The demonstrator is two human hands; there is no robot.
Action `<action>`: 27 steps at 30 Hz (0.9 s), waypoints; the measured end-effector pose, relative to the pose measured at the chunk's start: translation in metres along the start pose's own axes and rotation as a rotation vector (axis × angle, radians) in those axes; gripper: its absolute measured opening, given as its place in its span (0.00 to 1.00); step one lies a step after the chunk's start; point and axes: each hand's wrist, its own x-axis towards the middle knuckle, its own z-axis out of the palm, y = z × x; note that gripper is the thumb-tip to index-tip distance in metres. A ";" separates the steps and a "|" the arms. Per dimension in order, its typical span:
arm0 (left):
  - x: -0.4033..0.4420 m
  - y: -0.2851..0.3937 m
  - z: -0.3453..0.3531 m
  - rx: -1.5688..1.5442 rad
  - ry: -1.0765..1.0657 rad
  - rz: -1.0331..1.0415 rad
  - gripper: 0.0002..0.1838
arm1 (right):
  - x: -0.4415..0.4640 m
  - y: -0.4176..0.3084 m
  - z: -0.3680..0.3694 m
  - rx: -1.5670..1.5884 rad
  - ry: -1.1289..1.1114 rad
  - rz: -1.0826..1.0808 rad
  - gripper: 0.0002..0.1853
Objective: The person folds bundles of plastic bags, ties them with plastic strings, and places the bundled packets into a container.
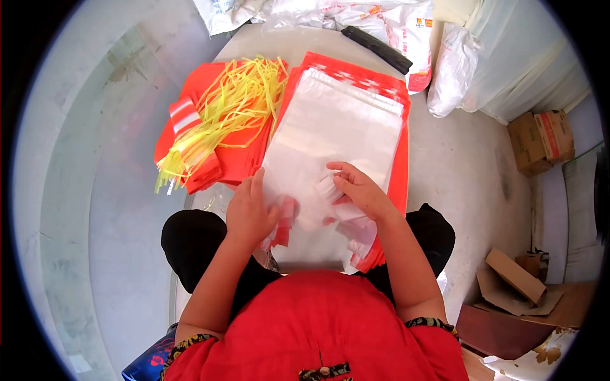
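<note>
A stack of clear plastic bags (337,127) with red parts at its edges lies in front of me. My left hand (250,211) rests at the stack's left edge, fingers apart, beside a red-and-clear strip (284,222). Near the lower middle of the stack, my right hand (361,190) has thumb and forefinger bent around a small whitish folded piece (329,189). Red-and-clear plastic ends (361,238) hang below that hand. To the left, yellow ribbons (244,95) lie loosely over red sheets (244,155).
At the table's far edge are a black roll (377,49) and white printed sacks (381,19). A white bundle (453,70) stands at the right back. Cardboard boxes (540,143) sit on the right, with an opened carton (515,282) nearer.
</note>
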 end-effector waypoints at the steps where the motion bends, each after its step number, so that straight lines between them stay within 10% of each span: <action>1: 0.000 0.001 -0.002 0.023 -0.008 -0.010 0.44 | 0.001 0.001 -0.001 0.000 0.000 0.002 0.24; 13: -0.001 0.002 0.002 0.083 0.082 0.128 0.46 | -0.002 -0.001 0.000 0.006 0.012 0.019 0.22; 27: 0.004 0.013 -0.037 0.048 -0.288 -0.297 0.40 | 0.002 0.004 -0.001 0.027 0.031 0.026 0.21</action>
